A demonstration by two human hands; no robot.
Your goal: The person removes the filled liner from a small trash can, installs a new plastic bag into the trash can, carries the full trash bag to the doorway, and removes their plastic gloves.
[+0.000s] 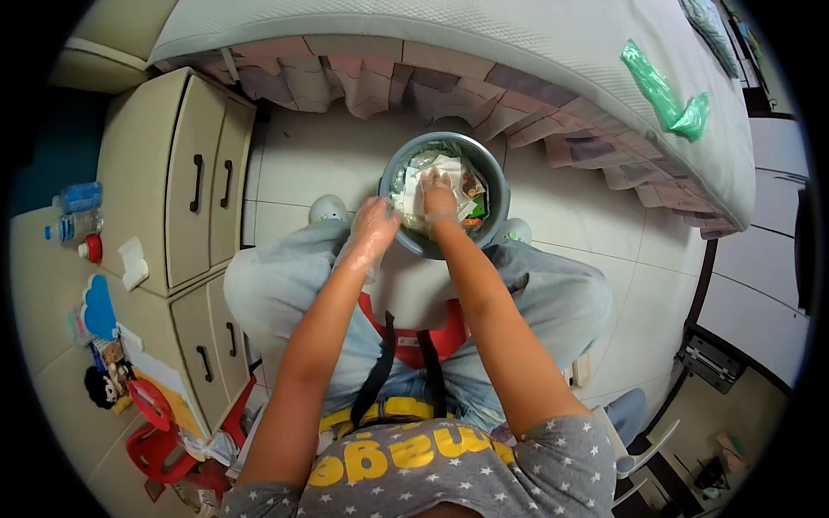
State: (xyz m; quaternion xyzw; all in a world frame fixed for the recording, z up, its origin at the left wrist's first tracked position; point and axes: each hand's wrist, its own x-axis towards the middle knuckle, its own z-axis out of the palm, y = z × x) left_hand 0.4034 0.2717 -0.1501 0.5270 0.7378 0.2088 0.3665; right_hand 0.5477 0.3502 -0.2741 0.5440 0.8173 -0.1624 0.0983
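A grey round trash bin [389, 177] stands on the floor between my feet, lined with a greenish plastic bag. Crumpled white paper [416, 183] and bits of coloured packaging [476, 207] fill it. Clear plastic gloves cover both hands. My left hand [377, 223] is at the bin's left side, its fingers closed over the rim; whether they also hold the bag's edge is hidden. Inside the bin, my right hand [439, 197] lies on the white paper, fingers stretched forward and pressing down on it.
A bed [518, 43] with a patchwork skirt runs along the far side, a green plastic bag [665, 95] on top. Beige drawers [194, 181] stand at left, with plastic bottles [78, 211] and toys [108, 384] on the surface beside them. A white chair [635, 457] is at lower right.
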